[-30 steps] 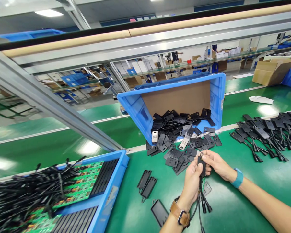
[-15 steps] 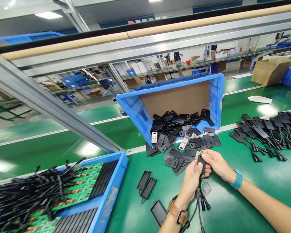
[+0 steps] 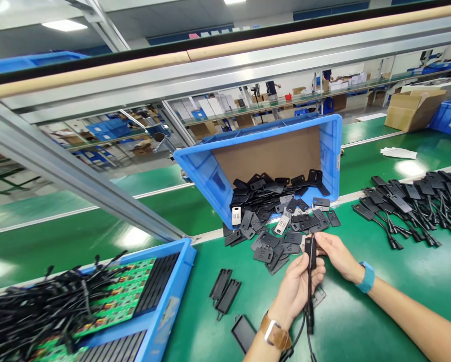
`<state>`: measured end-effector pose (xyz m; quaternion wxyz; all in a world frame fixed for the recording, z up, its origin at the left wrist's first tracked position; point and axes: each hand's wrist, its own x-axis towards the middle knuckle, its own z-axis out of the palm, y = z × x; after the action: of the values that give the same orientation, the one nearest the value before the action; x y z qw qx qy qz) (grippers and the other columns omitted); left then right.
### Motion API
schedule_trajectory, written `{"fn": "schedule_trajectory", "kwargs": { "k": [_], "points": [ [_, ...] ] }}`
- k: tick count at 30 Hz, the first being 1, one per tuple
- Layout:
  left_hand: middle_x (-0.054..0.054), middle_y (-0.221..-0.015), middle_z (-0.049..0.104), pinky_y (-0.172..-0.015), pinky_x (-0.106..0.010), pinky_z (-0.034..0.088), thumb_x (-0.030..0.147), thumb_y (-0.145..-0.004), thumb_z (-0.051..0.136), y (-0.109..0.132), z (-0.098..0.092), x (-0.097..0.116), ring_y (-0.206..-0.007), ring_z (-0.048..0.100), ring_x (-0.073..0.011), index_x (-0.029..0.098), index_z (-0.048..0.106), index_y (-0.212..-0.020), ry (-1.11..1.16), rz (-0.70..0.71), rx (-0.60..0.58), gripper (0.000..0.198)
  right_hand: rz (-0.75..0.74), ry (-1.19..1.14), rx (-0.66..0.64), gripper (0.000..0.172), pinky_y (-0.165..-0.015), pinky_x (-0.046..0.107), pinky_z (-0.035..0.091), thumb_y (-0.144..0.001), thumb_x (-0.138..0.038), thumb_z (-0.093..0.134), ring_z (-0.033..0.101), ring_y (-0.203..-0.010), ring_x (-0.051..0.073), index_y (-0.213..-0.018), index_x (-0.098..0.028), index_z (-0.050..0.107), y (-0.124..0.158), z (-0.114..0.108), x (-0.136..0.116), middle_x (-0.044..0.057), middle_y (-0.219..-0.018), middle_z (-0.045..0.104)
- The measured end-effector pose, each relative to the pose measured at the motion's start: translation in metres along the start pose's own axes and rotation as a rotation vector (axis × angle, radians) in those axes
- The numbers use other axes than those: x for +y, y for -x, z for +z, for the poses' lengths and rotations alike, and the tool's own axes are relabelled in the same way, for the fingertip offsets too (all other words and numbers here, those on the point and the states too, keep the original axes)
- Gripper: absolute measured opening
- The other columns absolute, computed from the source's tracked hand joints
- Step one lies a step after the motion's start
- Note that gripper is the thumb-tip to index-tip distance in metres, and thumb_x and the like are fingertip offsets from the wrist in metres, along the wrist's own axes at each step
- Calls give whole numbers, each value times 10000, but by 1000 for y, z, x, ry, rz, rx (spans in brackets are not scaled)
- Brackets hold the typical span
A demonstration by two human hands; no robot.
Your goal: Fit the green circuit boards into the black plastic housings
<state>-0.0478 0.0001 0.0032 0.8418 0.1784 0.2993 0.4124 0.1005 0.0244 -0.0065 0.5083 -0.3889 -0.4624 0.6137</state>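
My left hand (image 3: 295,289) and my right hand (image 3: 333,254) together grip a small black plastic housing (image 3: 310,251) held edge-on above the green table. Black cables with connectors (image 3: 309,311) hang from the housing, down past my left palm. My left wrist wears a brown-strapped watch, my right a blue band. Just beyond my hands lies a heap of flat black plastic shells (image 3: 282,234), spilling out of a tipped blue crate (image 3: 270,156) lined with cardboard.
Three loose black shells (image 3: 225,294) lie left of my hands. A blue bin (image 3: 161,301) at lower left holds green circuit boards and black cables. Finished cabled housings (image 3: 414,206) are piled at right. A slanted metal rail (image 3: 78,176) crosses the left.
The housing in my hands has turned from flat-faced to edge-on, and the hanging cables have swung in line below it. Both hands stayed in place.
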Motion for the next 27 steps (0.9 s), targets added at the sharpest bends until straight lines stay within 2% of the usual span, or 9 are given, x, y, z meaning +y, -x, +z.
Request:
{"fn": "schedule_trajectory", "kwargs": {
  "k": [7, 10, 15, 18, 21, 25, 27],
  "points": [
    [-121, -840, 729, -628, -206, 567, 355, -800, 778, -3, 0, -5, -671, 692, -138, 71, 678, -995, -152, 98, 15, 359, -27, 96, -43, 476, -747, 311, 482, -918, -632, 523, 556, -758, 170, -820, -174, 609, 2, 0, -1, 26, -791, 596],
    [-139, -916, 732, -703, -256, 578, 378, -838, 735, -3, 3, -5, -750, 705, -166, 85, 659, -1087, -230, 171, -16, 392, -23, 112, -54, 450, -733, 302, 485, -891, -624, 577, 565, -773, 170, -859, -177, 612, 2, 1, 2, 23, -804, 606],
    [-163, -1045, 717, -834, -364, 566, 424, -847, 707, -2, 8, -8, -927, 702, -241, 111, 642, -1156, -308, 257, -37, 445, 77, -19, -51, 463, -635, 267, 474, -824, -628, 662, 577, -686, 147, -918, -178, 602, -1, -2, 10, 13, -785, 632],
    [-164, -1085, 706, -790, -349, 562, 446, -849, 688, -3, 7, -14, -893, 699, -235, 125, 644, -1154, -526, 381, 84, 445, 96, -63, -29, 439, -573, 237, 434, -825, -595, 678, 550, -624, 126, -915, -170, 617, -2, -3, 9, 11, -743, 632],
    [-125, -970, 724, -710, -310, 538, 457, -872, 636, -2, 2, -19, -811, 685, -219, 143, 685, -1077, -780, 465, 229, 378, 111, -105, -52, 396, -602, 246, 445, -858, -548, 657, 583, -674, 141, -969, -168, 645, 0, -2, 6, 35, -802, 661],
    [-43, -686, 679, -580, -268, 424, 405, -878, 615, 3, 0, -19, -592, 580, -177, 196, 744, -1014, -1069, 575, 302, 280, 86, -179, -145, 410, -736, 312, 501, -878, -519, 650, 646, -811, 185, -1120, -189, 615, 5, 3, 0, 83, -984, 701],
    [-47, -698, 692, -587, -278, 414, 373, -863, 633, 5, 1, -17, -567, 563, -184, 222, 756, -1053, -1106, 605, 298, 272, 45, -162, -161, 411, -766, 331, 512, -865, -537, 669, 649, -798, 184, -1071, -186, 617, 7, 6, -3, 83, -972, 701]
  ]
}}
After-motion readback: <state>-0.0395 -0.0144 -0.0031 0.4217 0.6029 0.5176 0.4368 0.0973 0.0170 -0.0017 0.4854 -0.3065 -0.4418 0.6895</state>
